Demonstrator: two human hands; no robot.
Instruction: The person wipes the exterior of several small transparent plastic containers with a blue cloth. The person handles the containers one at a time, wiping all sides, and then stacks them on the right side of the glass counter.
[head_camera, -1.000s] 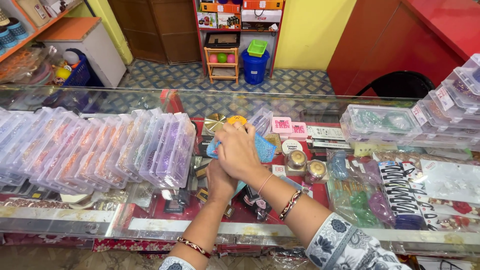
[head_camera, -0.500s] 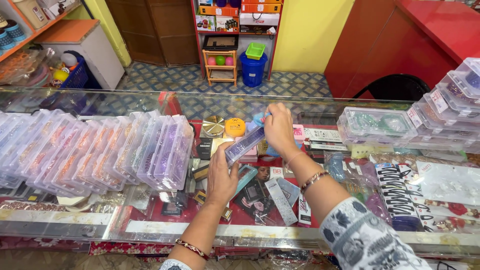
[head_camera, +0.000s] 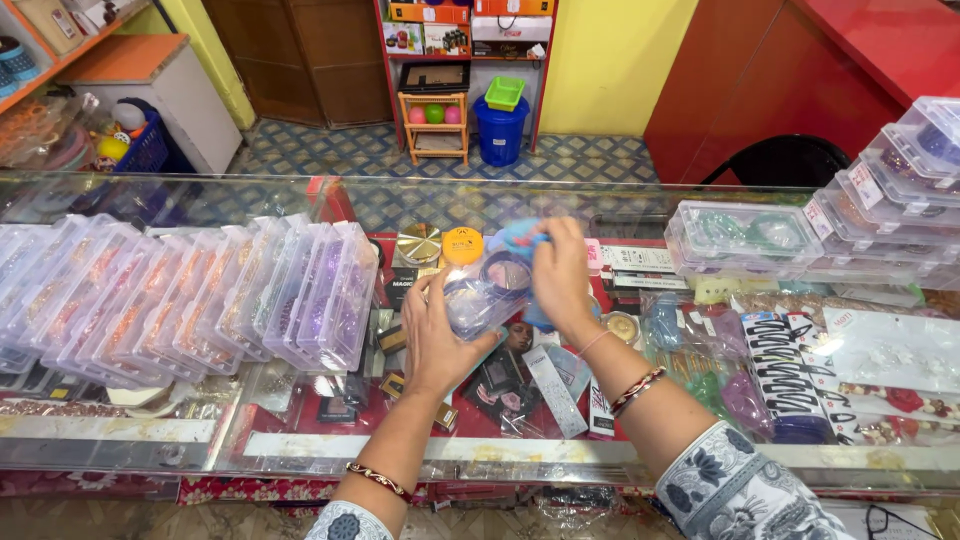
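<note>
Both hands now lift the clear box (head_camera: 487, 283) above the table (head_camera: 300, 445): left hand (head_camera: 432, 335) cups it, right hand (head_camera: 560, 272) pinches the blue cloth (head_camera: 517, 238) over it; wiping looks unfinished.

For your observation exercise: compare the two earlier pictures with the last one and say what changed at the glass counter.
The clear plastic box came up off the counter, now held by the left hand; the right hand, with a blue cloth, moved onto its top. The row of clear boxes and stacked boxes stayed put.
</note>
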